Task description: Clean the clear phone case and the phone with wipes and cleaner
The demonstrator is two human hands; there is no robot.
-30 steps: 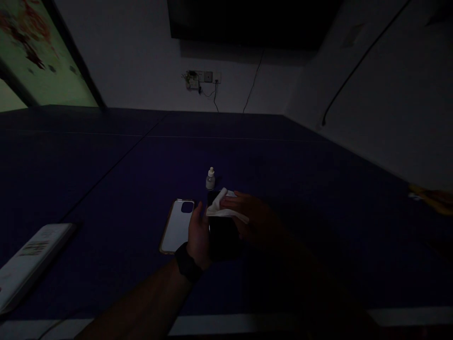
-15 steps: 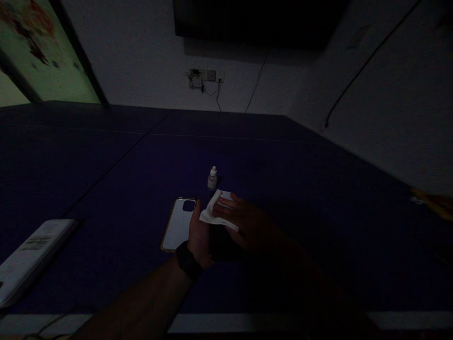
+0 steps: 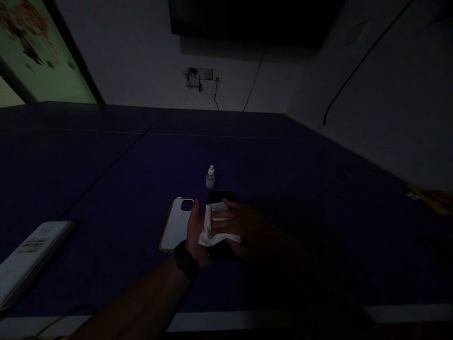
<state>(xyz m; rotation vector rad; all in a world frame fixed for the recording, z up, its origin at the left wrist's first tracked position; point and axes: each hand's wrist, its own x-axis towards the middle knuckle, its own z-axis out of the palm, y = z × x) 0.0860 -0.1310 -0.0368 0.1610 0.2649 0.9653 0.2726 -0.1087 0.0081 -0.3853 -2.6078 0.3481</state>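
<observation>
My left hand holds a dark phone along its left side, thumb pointing up; a black watch is on that wrist. On top of the phone lies a white cloth, perhaps a wipe, pressed flat under the fingers of my right hand. The phone's top end shows above the cloth and its lower end below. Just left of my left hand lies a clear phone case with a gold-toned rim and a camera cutout. A small bottle with a white cap stands beyond the phone.
A long white box-like object lies at the left on the dark blue surface. Yellow material sits at the right edge. Sockets with cables and a dark screen are on the far wall. The room is dim.
My right hand has slid the cloth down the phone towards me, so the phone's top end now shows. My left hand stays around the phone. The view has shifted slightly.
</observation>
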